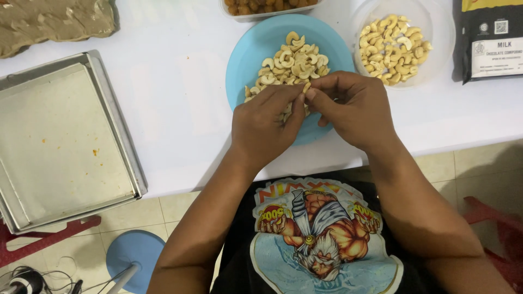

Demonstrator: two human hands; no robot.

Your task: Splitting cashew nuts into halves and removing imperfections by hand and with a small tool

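Both hands meet over the near edge of a blue plate (248, 54) on the white tabletop (180, 98). The left hand (261, 128) and the right hand (354, 109) pinch one pale cashew (306, 86) between their fingertips, fingers narrow and closed on the nut from both sides. The nut sits just above the plate, at the near end of a pile of cashews (291, 62) heaped on it. Just right of the plate stands a clear round container (436, 32) with more cashews inside. At the far right edge lies a dark packet with a white label (490, 38). Far beyond the plate, a clear tub of brown pieces (267, 8) is partly cut off by the frame. To the left rests an empty metal baking tray (60, 141), overhanging the near edge of the tabletop, and a slab of brown dough (49, 22) lies at the far left corner.
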